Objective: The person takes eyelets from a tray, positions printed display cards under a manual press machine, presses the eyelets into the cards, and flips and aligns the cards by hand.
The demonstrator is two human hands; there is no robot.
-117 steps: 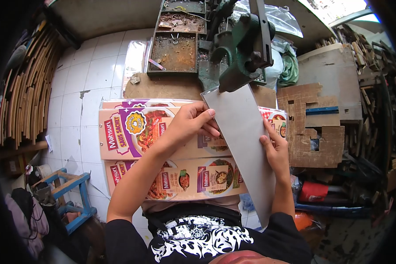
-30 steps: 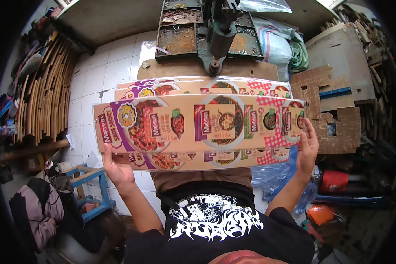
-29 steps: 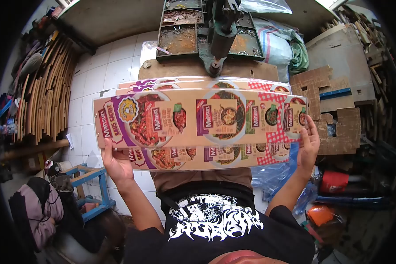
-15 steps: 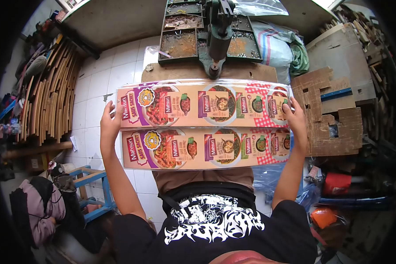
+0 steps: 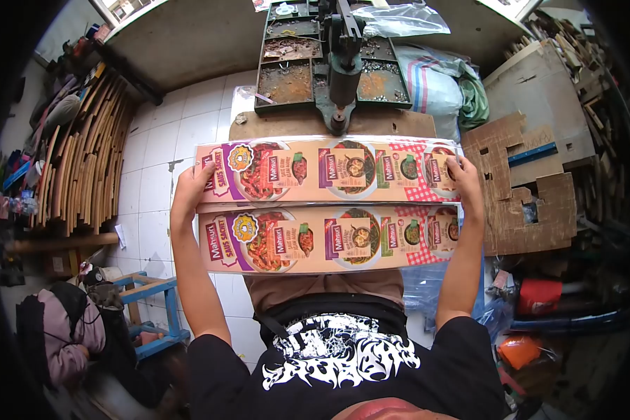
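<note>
Two long printed panels with glossy food pictures and "Mahsuri Saus Sachet" lettering lie in front of me. The upper printed panel [image 5: 304, 171] is gripped at its left end by my left hand [image 5: 192, 187], thumb over the printed face. At its right end my right hand [image 5: 467, 183] grips it too, with the thumb on top. Nearer my body lies the lower printed panel [image 5: 304, 241], close along the upper one's front edge. Neither hand is on it. The fingers under the upper panel are hidden.
Beyond the panels stands a dark metal press [image 5: 341, 77] over a brown board [image 5: 399, 126]. Behind it is a compartmented tray [image 5: 285, 80] with small metal bits. Cut brown board [image 5: 493, 203] lies at right, a blue stool frame [image 5: 168, 308] at left.
My left hand has moved inward and closed on the upper panel's left end. The panel's left end has shifted slightly right and toward me. My right hand has closed more firmly at the right end.
</note>
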